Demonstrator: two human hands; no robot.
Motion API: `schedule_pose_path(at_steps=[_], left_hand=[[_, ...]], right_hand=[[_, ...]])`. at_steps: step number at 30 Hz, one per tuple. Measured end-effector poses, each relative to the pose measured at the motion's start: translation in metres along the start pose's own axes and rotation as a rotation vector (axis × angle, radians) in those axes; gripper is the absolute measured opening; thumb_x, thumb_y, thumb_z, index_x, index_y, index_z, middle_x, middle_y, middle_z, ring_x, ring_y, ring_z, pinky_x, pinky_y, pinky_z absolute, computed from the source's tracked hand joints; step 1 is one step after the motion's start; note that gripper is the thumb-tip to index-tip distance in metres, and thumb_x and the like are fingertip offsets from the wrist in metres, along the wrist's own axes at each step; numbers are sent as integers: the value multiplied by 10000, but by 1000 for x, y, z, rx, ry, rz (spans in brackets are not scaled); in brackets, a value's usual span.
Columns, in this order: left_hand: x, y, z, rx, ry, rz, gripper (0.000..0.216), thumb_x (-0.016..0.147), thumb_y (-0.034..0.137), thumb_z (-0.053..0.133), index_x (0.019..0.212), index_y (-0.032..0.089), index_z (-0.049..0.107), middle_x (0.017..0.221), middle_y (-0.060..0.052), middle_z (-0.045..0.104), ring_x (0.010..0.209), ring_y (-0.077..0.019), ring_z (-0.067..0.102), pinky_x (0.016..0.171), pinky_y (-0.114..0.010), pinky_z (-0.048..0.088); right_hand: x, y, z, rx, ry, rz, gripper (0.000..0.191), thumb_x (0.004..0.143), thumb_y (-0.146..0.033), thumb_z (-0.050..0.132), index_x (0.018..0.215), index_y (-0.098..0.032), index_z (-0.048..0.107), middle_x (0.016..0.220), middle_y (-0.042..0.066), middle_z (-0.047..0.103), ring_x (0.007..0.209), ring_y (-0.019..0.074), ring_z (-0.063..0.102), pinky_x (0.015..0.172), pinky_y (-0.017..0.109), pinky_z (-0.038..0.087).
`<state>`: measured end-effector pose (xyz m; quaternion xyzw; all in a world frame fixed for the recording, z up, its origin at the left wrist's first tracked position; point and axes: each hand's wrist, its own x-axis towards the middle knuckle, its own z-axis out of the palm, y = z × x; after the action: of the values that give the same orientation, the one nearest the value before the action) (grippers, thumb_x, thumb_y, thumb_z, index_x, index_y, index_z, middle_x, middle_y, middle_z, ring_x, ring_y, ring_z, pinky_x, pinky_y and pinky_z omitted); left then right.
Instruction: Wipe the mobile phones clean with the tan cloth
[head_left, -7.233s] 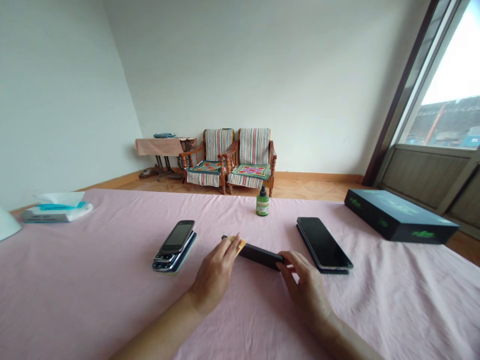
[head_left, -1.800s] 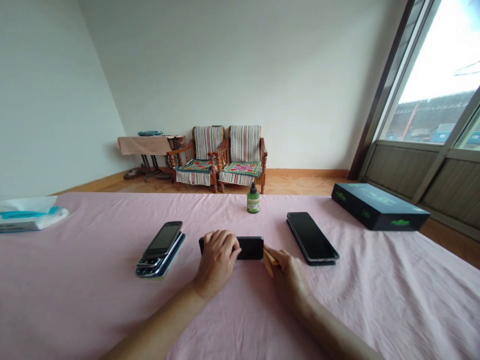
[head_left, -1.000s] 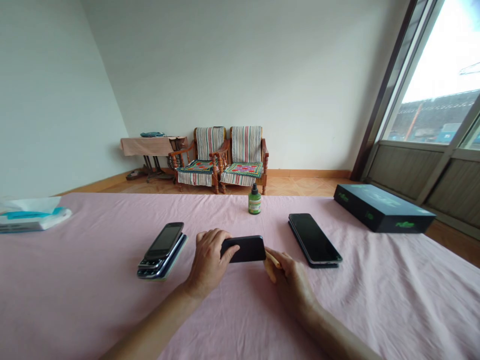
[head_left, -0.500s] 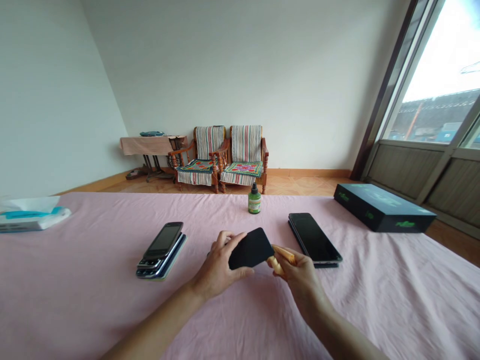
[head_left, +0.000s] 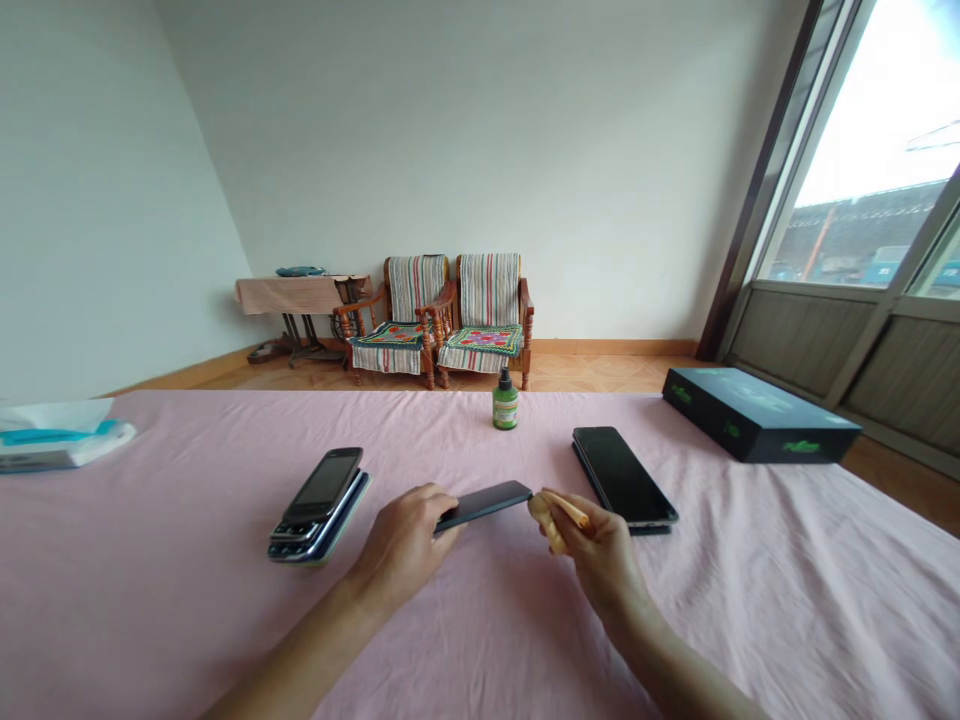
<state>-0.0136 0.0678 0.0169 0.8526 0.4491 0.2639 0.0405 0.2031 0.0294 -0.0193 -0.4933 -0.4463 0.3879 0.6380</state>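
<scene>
Above the pink cloth, my left hand (head_left: 411, 538) is closed round the left end of a dark phone (head_left: 486, 501), which is tilted so that it shows mostly edge-on. My right hand (head_left: 602, 550) pinches a folded yellowish cloth (head_left: 556, 520); the cloth's tip meets the phone's right end. A stack of phones (head_left: 322, 500) lies to the left of my left hand, a silver-rimmed one on top. Beyond my right hand lie large black phones (head_left: 624, 478), one on the other. A green spray bottle (head_left: 505, 402) stands upright farther back.
At the far left lies a white and blue tissue pack (head_left: 64, 440). A flat black box (head_left: 757, 415) with green print rests at the back right. Pink cloth (head_left: 480, 640) covers the surface. Two wooden armchairs (head_left: 442, 320) stand by the wall.
My left hand has turned the phone from its broad dark face to nearly edge-on. The cloth in my right hand stays at the phone's right end. The view has shifted slightly.
</scene>
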Motion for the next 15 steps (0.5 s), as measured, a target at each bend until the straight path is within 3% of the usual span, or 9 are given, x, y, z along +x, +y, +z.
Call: schedule_pose_path(at_steps=[3, 7, 15], left_hand=[[-1, -8, -3, -74, 39, 19, 103, 797, 145, 639, 866, 199, 693, 819, -30, 680, 780, -188, 644, 701, -257, 480], [-3, -6, 1, -185, 68, 46, 103, 840, 177, 604, 870, 202, 700, 797, -29, 672, 761, -175, 633, 678, -241, 468], [-8, 22, 18, -242, 136, 14, 80, 824, 215, 631, 813, 204, 710, 740, -30, 671, 705, -170, 626, 619, -231, 448]], right_hand=[[-1, -2, -4, -158, 29, -102, 388, 787, -444, 617, 1005, -143, 731, 817, 82, 723, 653, 170, 613, 567, 253, 473], [-1, -9, -8, -355, 57, -305, 299, 830, -309, 552, 1045, -190, 720, 894, 76, 708, 631, 140, 595, 507, 215, 444], [2, -5, -11, -523, -22, -553, 423, 780, -69, 442, 1080, -224, 696, 1045, 91, 614, 914, 187, 615, 737, 273, 520]])
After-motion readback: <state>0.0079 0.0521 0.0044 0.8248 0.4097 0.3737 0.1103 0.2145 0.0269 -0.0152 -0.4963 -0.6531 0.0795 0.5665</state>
